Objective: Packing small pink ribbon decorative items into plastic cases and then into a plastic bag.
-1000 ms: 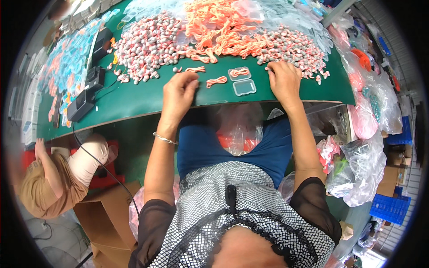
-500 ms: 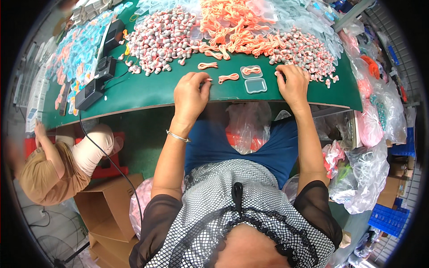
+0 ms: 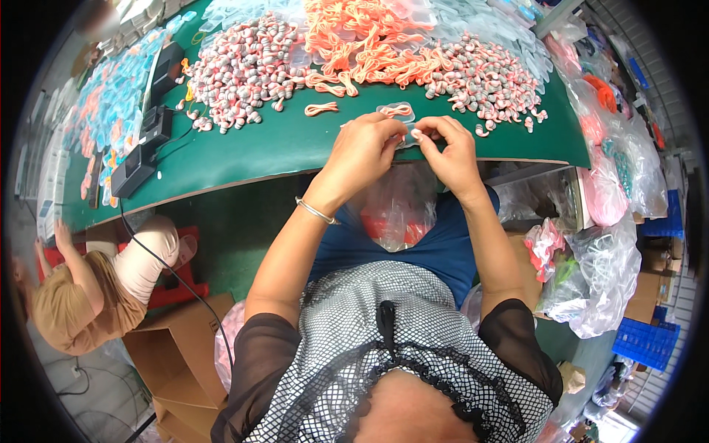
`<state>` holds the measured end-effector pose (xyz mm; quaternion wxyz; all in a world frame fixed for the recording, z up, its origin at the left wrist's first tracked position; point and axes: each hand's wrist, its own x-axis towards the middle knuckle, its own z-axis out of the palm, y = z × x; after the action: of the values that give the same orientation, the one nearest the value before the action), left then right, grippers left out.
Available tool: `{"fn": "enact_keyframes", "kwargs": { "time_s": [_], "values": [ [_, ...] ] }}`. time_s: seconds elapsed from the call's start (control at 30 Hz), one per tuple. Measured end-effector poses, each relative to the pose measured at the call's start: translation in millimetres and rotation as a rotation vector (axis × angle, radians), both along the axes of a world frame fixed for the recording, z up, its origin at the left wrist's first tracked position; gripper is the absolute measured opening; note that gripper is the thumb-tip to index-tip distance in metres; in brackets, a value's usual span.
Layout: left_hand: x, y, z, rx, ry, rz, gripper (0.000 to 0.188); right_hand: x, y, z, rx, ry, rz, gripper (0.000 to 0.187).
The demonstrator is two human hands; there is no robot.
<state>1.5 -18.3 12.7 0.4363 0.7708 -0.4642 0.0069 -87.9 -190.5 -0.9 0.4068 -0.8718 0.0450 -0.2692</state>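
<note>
Above the near table edge my left hand (image 3: 367, 150) and my right hand (image 3: 449, 153) face each other, fingertips almost meeting. The left thumb and fingers pinch a tiny pinkish piece, mostly hidden by the fingers. Between my right thumb and forefinger is a small pale rounded piece (image 3: 416, 134), like those in the piles. Just behind the fingertips lies a clear plastic case (image 3: 410, 117), its near half covered by my hands. An orange looped cord (image 3: 397, 110) rests in it. Another orange looped cord (image 3: 322, 109) lies to the left on the table.
Pink-and-grey rounded pieces form a left pile (image 3: 240, 74) and a right pile (image 3: 487, 77) on the green table (image 3: 244, 153). Orange cords (image 3: 362, 40) are heaped between them. Black devices (image 3: 134, 168) with a cable stand at left. A co-worker (image 3: 92, 295) sits at far left.
Both hands have come together in front of the clear case, the left moving right and the right moving left. The looped cord beside the case is now out of sight.
</note>
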Motion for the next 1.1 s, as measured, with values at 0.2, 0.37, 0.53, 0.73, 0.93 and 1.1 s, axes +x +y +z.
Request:
{"fn": "enact_keyframes", "kwargs": {
  "time_s": [0.2, 0.37, 0.53, 0.73, 0.93, 1.1],
  "values": [
    [3, -9, -10, 0.022, -0.173, 0.084, 0.015, 2, 8, -4, -0.439, -0.053, -0.072, 0.011],
    [2, -13, -11, -0.025, -0.106, 0.124, 0.015, 4, -4, -4, -0.364, 0.016, -0.024, 0.010],
    [-5, -6, -8, -0.025, -0.068, 0.150, 0.015, 15, -15, 11, -0.175, -0.007, 0.055, 0.011],
    [-6, -12, -12, 0.016, -0.105, 0.218, 0.013, 36, -24, 9, -0.200, 0.046, 0.091, 0.012],
    [-4, -12, -16, -0.039, -0.203, 0.227, 0.009, 43, -27, 4, -0.292, 0.061, 0.118, 0.014],
    [-7, -3, -16, -0.097, -0.328, 0.069, 0.010, 45, -26, 6, -0.425, 0.054, 0.123, 0.018]
  ]
}}
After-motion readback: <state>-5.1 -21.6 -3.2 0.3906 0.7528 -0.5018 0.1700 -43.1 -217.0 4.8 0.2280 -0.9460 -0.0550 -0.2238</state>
